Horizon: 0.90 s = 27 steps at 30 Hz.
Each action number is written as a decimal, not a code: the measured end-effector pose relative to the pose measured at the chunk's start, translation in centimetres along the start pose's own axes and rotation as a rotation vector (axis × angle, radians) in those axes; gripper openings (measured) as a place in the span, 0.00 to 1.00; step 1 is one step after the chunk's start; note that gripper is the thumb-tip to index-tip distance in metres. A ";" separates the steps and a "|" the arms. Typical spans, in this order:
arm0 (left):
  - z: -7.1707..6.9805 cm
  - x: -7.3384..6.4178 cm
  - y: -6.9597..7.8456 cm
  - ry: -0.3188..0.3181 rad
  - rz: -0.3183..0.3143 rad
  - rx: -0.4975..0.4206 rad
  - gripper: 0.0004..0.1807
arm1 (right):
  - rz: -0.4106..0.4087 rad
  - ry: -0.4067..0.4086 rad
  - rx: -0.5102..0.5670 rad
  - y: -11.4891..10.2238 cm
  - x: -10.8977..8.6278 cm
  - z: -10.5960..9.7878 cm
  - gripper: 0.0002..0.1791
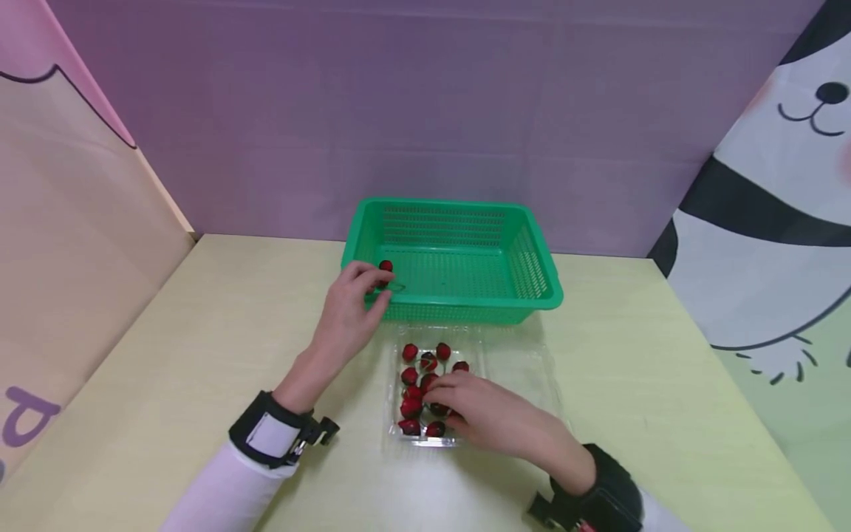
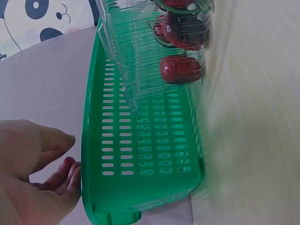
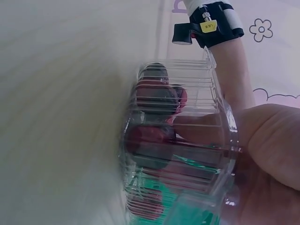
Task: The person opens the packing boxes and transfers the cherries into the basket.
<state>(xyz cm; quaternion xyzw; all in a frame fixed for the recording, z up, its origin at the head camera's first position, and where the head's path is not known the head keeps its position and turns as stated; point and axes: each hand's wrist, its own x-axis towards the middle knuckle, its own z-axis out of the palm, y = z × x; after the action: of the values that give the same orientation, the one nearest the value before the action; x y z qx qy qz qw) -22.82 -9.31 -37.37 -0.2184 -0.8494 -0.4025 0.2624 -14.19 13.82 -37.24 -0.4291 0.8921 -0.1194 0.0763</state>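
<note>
Over the near left corner of a green plastic basket (image 1: 459,301) is my left hand (image 1: 346,314). A gap shows between its thumb and fingers in the left wrist view, with a bit of red past the fingertips. One cherry (image 1: 385,264) shows just beyond its index finger, and a thin green stem lies beside the fingertips. My right hand (image 1: 499,414) reaches down into a clear plastic box (image 1: 439,442) of several red cherries (image 1: 410,408). Its fingers and thumb lie about a dark cherry (image 1: 439,408); whether they pinch it is hidden.
The box stands just in front of the basket on a pale wooden table (image 1: 292,273). Its clear lid (image 1: 518,366) lies folded out to the right. A purple cloth (image 1: 439,111) hangs behind, with printed panels at both sides. Both wrists wear black straps with cameras.
</note>
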 end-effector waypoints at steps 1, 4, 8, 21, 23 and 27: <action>0.0 0.0 0.0 0.001 0.002 -0.001 0.12 | 0.003 -0.003 0.004 0.0 0.0 0.0 0.17; 0.1 0.0 0.1 0.004 0.011 0.003 0.12 | 0.014 -0.006 0.006 0.1 0.2 0.1 0.16; 0.1 -0.1 0.2 0.005 0.021 0.007 0.12 | 0.029 -0.002 0.000 0.3 0.4 0.2 0.16; 0.0 -0.3 1.2 -0.007 0.092 0.028 0.09 | 0.064 0.024 -0.017 0.4 0.9 0.8 0.11; 0.0 -0.4 1.5 -0.017 0.103 0.033 0.09 | 0.074 0.026 -0.011 0.4 1.0 0.8 0.10; 0.0 -0.4 1.8 -0.021 0.128 0.036 0.09 | 0.090 0.040 0.032 0.5 0.9 0.8 0.11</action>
<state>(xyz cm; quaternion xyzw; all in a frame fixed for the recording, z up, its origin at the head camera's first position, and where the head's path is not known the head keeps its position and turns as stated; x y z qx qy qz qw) -21.45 -8.31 -36.63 -0.2716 -0.8434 -0.3674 0.2826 -14.93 13.31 -38.20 -0.3847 0.9098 -0.1387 0.0707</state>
